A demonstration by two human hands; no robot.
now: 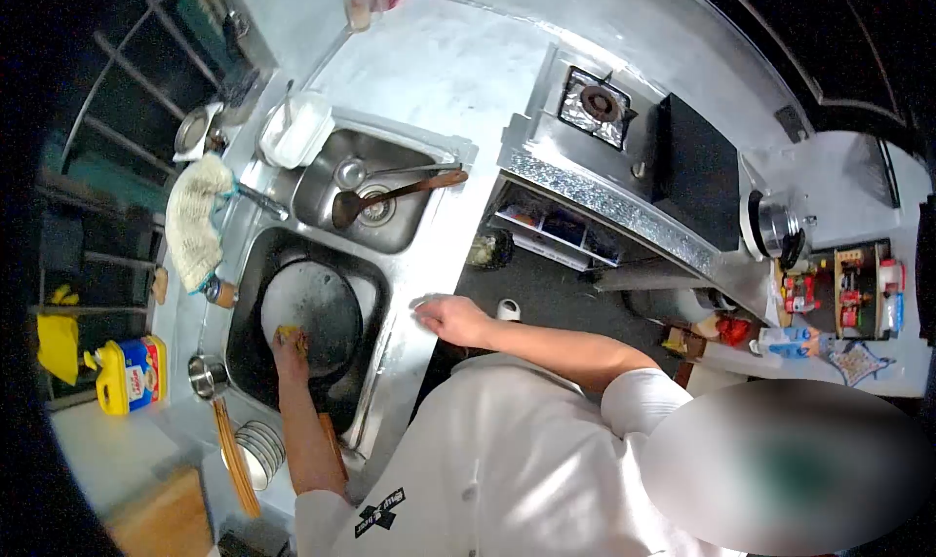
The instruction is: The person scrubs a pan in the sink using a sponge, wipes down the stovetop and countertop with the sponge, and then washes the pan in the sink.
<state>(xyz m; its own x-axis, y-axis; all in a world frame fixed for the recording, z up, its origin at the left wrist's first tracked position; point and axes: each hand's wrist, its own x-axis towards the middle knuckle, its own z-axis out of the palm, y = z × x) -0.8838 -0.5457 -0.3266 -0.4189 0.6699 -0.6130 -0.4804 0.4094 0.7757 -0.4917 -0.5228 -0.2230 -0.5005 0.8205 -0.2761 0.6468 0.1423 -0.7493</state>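
A dark round pan (331, 313) lies in the larger sink basin (248, 367), with a greyish sheen over part of its inside. My left hand (291, 352) reaches into the pan, its fingers closed on a small yellow sponge (300, 339) against the pan's surface. Resting on the metal counter edge beside the basin is my right hand (450, 317), palm down with its fingers loosely bent and nothing visible in it. In the smaller basin (398, 233) lie a wooden-handled spatula (414, 185) and a metal ladle (351, 173).
White containers (298, 136) stand behind the small basin. A cloth (197, 221) hangs left of the sink. Near the front left are a yellow jug (133, 374), a metal cup (207, 375), chopsticks (234, 460) and stacked bowls (257, 453). A gas stove (597, 104) stands at the right.
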